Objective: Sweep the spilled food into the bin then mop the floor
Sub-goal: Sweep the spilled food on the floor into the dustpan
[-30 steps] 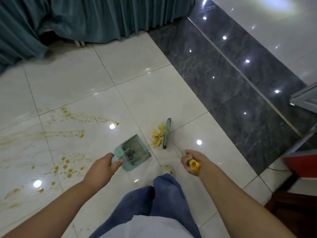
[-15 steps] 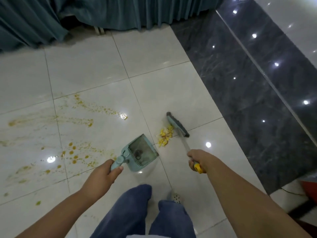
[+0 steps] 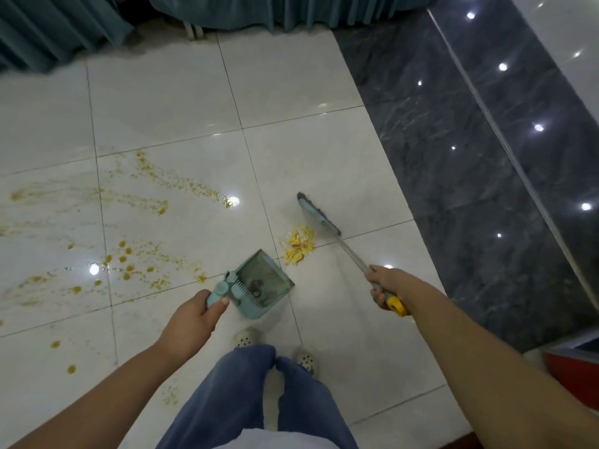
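Note:
My left hand [image 3: 194, 314] grips the handle of a light-blue dustpan [image 3: 259, 283], which rests on the white tile floor with some dark bits inside. My right hand [image 3: 384, 286] holds the yellow-tipped handle of a broom [image 3: 319, 218] whose head lies on the floor just beyond a small pile of yellow food scraps [image 3: 299, 243]. The pile sits between the broom head and the dustpan's mouth, a short gap from each. Orange-yellow sauce splatter [image 3: 129, 264] spreads over the tiles to the left.
Teal curtains [image 3: 64, 24] hang along the far edge. A dark marble strip [image 3: 453, 157] runs down the right side. A red object [image 3: 573, 371] sits at the lower right. My legs and spotted slippers [image 3: 246, 338] are just behind the dustpan.
The broom head has swung from upright beside the pile to angled behind it. The view has shifted forward, and the pile looks more gathered near the dustpan.

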The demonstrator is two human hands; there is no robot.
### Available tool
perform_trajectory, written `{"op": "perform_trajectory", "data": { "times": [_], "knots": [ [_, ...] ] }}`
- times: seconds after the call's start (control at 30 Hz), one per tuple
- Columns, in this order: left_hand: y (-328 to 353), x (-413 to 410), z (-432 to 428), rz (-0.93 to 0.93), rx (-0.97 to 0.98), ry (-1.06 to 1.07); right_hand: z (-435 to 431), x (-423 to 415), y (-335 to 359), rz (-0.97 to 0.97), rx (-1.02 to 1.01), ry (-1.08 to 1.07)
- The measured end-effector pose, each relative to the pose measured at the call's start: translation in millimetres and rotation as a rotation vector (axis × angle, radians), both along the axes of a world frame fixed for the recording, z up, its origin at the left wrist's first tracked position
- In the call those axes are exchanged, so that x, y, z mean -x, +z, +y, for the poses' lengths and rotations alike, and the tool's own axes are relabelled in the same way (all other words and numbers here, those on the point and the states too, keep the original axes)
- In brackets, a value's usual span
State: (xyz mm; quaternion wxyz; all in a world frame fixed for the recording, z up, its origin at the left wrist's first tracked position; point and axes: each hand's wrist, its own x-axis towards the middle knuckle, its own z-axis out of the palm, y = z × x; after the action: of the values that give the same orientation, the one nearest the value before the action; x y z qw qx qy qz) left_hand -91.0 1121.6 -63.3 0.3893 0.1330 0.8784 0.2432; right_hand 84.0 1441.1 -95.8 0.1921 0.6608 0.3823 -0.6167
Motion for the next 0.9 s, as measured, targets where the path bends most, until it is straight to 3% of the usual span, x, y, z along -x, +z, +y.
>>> {"op": "perform_trajectory", "data": {
  "times": [0.23,0.47,0.6,0.9],
  "knots": [
    [-19.5,-19.5,11.5,-0.025,-0.007,0.079,-1.5,16.7,-17.9,-0.043,-0.007,0.166],
    [-23.5,-30.1,17.7,0.004,0.011,0.063,-31.1,-18.3,-11.1,-0.090,0.030,0.388],
    [-26.1,-39.2,12.1,-0.023,-0.015,0.154,-43.2,-44.3,-1.7,-0.073,0.076,0.399],
    [-23.1,-65.2,12.1,0.003,-0.030,0.139,-58.4,-98.2,25.7,0.002,0.215,0.353]
  ]
}}
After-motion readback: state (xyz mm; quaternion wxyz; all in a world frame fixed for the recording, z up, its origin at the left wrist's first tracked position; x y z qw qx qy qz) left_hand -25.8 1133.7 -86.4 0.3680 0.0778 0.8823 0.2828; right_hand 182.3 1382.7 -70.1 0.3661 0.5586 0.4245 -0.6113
